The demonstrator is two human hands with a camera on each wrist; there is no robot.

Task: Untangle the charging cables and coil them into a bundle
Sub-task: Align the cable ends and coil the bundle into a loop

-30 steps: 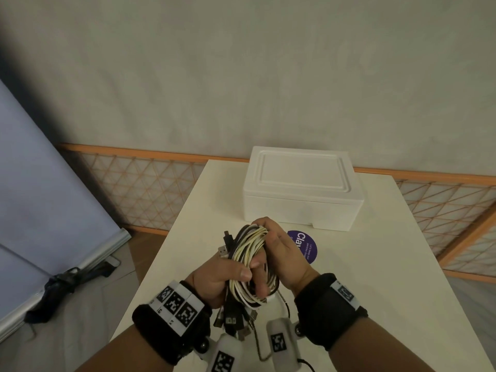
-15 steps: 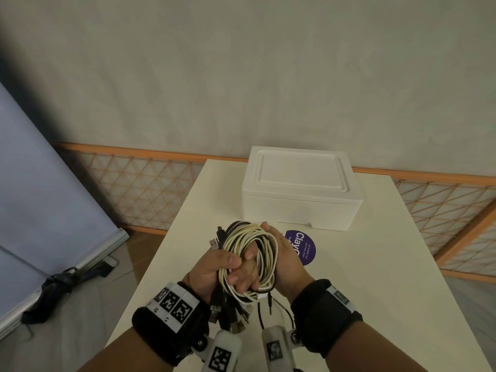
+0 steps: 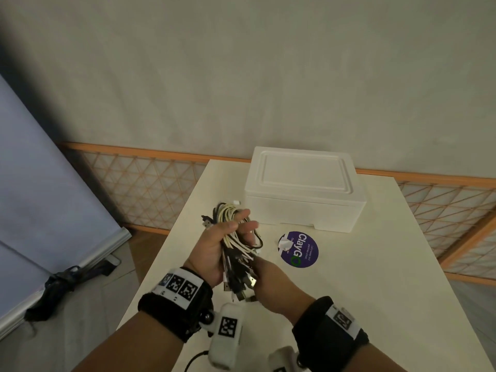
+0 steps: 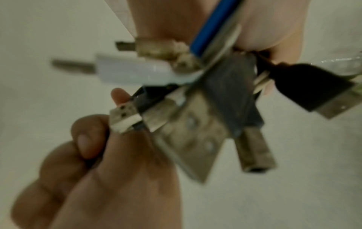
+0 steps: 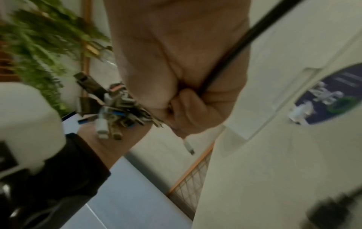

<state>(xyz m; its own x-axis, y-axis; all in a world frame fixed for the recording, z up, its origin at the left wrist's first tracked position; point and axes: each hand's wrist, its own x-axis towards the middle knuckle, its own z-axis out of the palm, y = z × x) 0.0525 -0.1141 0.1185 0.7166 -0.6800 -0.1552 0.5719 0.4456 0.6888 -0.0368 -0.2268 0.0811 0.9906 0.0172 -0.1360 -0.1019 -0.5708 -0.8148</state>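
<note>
A bundle of white and black charging cables [image 3: 236, 234] sits coiled in my left hand [image 3: 214, 245], held above the table's near left part. Its fingers wrap the loops, and the fingertips poke out on the right. Several USB plugs [image 3: 241, 283] hang from the bundle's lower end; they fill the left wrist view [image 4: 186, 131]. My right hand [image 3: 271, 280] is just below and right of them, fingers curled. In the right wrist view a thin black cable [image 5: 235, 51] runs through that fist [image 5: 186, 77], beside the plug cluster [image 5: 117, 111].
A closed white foam box [image 3: 303, 189] stands at the back of the cream table [image 3: 375, 291]. A round purple sticker [image 3: 300, 249] lies in front of it. An orange lattice rail [image 3: 147, 189] runs behind, and a dark umbrella [image 3: 64, 285] lies on the floor at left.
My right hand has left the coil's loops and dropped to the plug ends. My left hand alone now carries the bundle, slightly farther forward.
</note>
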